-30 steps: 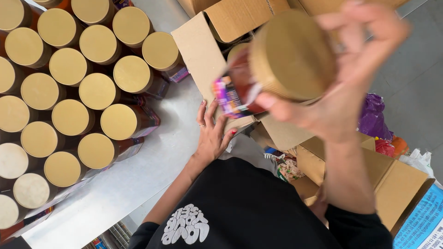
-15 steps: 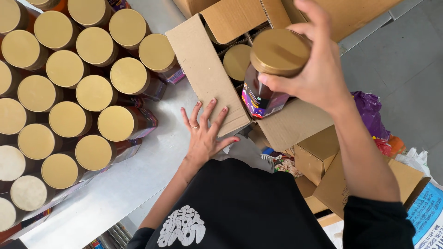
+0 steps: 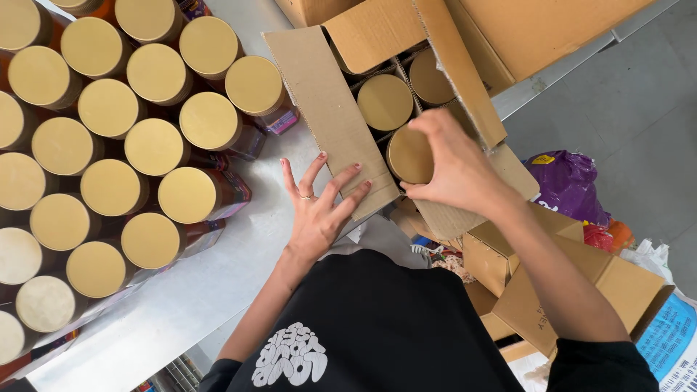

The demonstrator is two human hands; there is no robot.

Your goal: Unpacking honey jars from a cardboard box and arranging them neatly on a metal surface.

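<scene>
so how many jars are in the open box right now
3 gold-lidded jars show in the cardboard box: one at back right, one in the middle, one at front under the right hand. Flaps may hide more.

Right hand (image 3: 454, 170) hides most of jar (image 3: 406, 154); box (image 3: 377, 94) top cut off by edge.
</scene>
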